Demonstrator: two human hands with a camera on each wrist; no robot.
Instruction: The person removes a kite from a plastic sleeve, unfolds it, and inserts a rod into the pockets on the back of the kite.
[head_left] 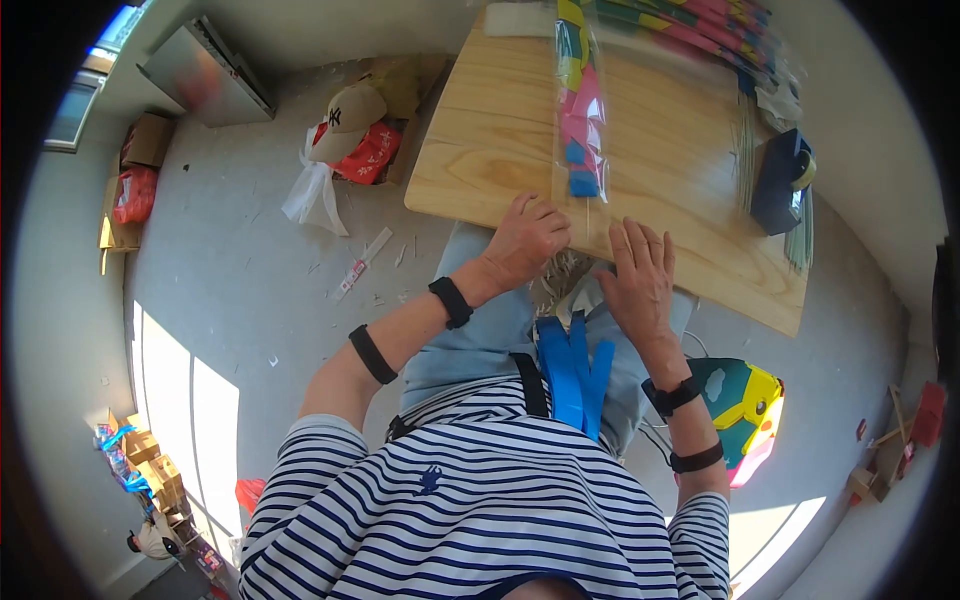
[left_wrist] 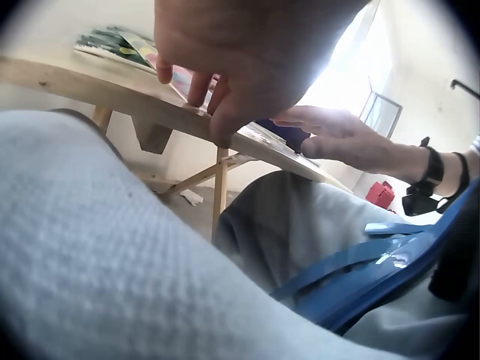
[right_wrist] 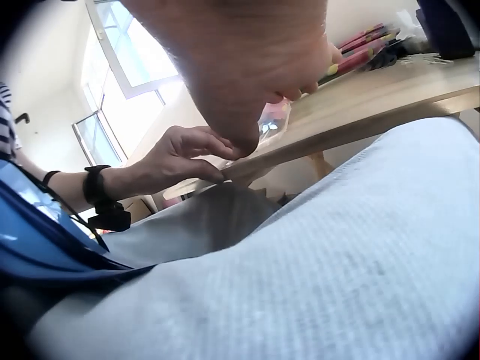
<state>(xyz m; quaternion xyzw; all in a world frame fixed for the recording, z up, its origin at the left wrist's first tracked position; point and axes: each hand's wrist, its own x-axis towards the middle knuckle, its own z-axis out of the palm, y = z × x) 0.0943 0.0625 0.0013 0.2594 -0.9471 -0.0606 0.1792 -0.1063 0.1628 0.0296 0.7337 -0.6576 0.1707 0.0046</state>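
My left hand (head_left: 528, 242) rests at the near edge of a wooden table (head_left: 480, 150), its fingers loosely bent and their tips down on the wood. Beside it, my right hand (head_left: 640, 270) lies on the same edge with nearly straight fingers. Just beyond both hands, a long clear plastic sleeve (head_left: 598, 170) lies lengthwise on the tabletop. Inside is a folded strip (head_left: 582, 125) in yellow, green, pink and blue. From its blue end a thin pale line runs toward the edge between the hands. Neither hand shows anything in its grasp.
More colourful sleeved packs (head_left: 690, 30) lie at the table's far side. A dark tape dispenser (head_left: 780, 185) and thin sticks (head_left: 800, 245) are at the right. Blue strips (head_left: 568, 375) hang at my waist. A cap (head_left: 350, 115) and bags are on the floor.
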